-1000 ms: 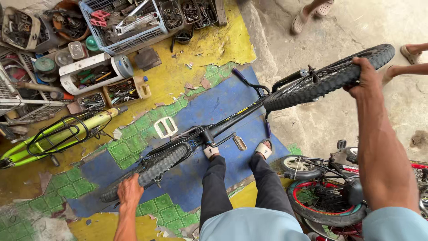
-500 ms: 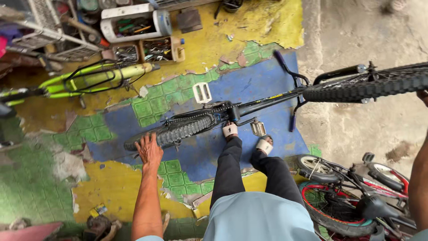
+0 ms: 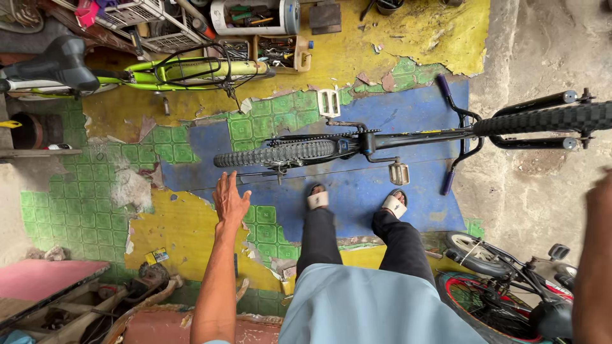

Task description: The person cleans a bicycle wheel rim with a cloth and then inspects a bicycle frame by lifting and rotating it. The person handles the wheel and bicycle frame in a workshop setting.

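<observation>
A black bicycle [image 3: 414, 135] stands upside down on the painted floor in front of my sandalled feet. Its knobby rear tyre [image 3: 277, 153] points left and its front tyre [image 3: 548, 118] reaches the right edge. The handlebar with purple grips [image 3: 446, 185] hangs down near the floor. My left hand [image 3: 229, 200] is open with fingers spread, just below the rear tyre and not touching it. My right hand [image 3: 602, 191] is a blur at the right edge, below the front tyre; its fingers do not show.
A lime green bicycle frame [image 3: 191, 69] with a black saddle [image 3: 57, 60] lies at the back left. Tool boxes [image 3: 258, 16] and a wire basket [image 3: 153, 19] line the back. A small bicycle with a red rim [image 3: 503, 286] lies at the bottom right. A pink board [image 3: 44, 277] lies at the bottom left.
My right hand has come off the front tyre and dropped below it. My left hand stays open by the rear tyre. The bicycle now sits level across the view.
</observation>
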